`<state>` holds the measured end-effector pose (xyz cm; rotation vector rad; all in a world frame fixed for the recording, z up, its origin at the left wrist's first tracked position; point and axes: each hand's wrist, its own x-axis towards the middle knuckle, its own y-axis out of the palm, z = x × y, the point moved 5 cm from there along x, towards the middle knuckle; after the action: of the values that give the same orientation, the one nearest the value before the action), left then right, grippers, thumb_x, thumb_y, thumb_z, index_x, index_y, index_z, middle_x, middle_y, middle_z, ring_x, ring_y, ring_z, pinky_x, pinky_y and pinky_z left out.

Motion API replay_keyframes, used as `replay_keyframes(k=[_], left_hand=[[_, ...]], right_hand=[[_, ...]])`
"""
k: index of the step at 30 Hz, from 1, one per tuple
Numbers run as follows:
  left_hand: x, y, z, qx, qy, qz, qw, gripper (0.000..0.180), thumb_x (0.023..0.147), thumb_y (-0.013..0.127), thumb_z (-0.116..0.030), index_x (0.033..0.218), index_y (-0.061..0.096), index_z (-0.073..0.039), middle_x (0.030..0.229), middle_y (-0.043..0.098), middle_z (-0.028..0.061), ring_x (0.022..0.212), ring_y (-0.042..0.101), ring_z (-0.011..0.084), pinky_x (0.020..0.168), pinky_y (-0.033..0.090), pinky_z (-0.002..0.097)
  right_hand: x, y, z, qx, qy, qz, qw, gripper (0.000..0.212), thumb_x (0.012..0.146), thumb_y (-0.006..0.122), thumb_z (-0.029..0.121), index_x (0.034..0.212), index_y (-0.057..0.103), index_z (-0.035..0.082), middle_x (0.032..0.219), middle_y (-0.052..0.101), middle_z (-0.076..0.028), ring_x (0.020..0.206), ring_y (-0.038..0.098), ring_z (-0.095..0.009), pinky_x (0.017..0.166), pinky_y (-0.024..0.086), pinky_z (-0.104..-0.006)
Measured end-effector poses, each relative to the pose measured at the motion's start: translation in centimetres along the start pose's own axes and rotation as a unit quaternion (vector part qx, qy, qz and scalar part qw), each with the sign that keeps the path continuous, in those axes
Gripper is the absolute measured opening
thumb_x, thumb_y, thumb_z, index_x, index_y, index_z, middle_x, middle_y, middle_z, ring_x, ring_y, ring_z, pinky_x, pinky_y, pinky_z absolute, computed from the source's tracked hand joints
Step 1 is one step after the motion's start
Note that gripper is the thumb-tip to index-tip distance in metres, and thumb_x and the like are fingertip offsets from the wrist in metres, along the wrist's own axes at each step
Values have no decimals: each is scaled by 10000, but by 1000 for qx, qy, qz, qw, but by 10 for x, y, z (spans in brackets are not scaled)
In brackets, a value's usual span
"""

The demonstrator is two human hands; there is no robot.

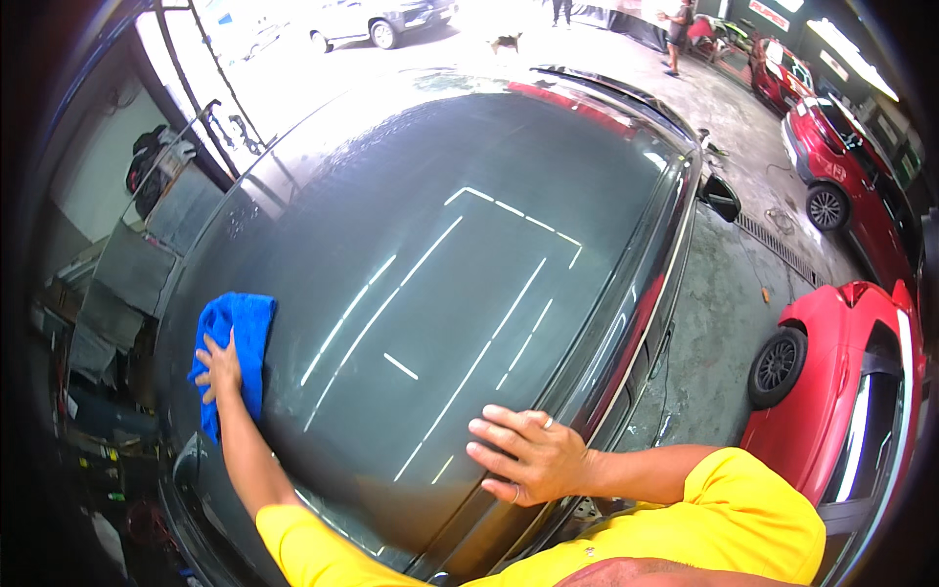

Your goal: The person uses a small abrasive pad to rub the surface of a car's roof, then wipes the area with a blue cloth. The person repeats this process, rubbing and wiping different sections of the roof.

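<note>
A dark grey car roof (430,293) fills the middle of the view, glossy, with reflected strips of light across it. On its left side lies a bunched blue microfibre towel (252,328). My left hand (221,370) reaches out and presses on that towel, its fingers spread rather than wrapped round it. Near the roof's right edge, close to me, my right hand (528,455) rests with fingers stretched out and nothing held. A ring shows on it. Both forearms come out of yellow sleeves.
Beyond the roof's right edge sticks out a black side mirror (720,198). Red cars (831,391) stand to the right, past a floor drain (778,249). Shelving with clutter (127,284) lines the left. A person (677,34), a dog (506,43) and a silver pickup (383,22) are far off.
</note>
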<state>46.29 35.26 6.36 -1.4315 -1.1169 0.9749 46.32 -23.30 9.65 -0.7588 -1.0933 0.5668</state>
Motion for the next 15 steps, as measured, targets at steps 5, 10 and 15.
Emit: replay_keyframes(k=[5, 10, 15], left_hand=[[-46, 10, -211, 12, 176, 42, 983, 1017, 872, 415, -885, 1679, 118, -343, 1764, 33, 71, 1550, 3, 573, 1120, 25, 846], [-208, 17, -367, 11, 419, 83, 904, 1043, 837, 438, -916, 1673, 135, -369, 1762, 50, 25, 1605, -19, 402, 1184, -6, 786], [-273, 32, -389, -28, 503, 78, 861, 769, 962, 459, -690, 1634, 328, -339, 1748, 155, 62, 1576, 56, 503, 1216, 47, 745]], right_hand=[[2, 3, -2, 24, 16, -5, 1000, 414, 942, 645, 388, 1210, 689, 75, 1349, 648, -131, 1307, 594, -299, 1004, 471, -400], [1, 9, -3, 33, 9, 21, 999, 432, 893, 695, 388, 1182, 732, 68, 1353, 657, -144, 1348, 575, -353, 993, 497, -431], [2, 6, -9, 10, 13, 8, 1000, 382, 885, 637, 325, 1140, 757, 67, 1299, 671, -165, 1299, 593, -384, 979, 500, -466]])
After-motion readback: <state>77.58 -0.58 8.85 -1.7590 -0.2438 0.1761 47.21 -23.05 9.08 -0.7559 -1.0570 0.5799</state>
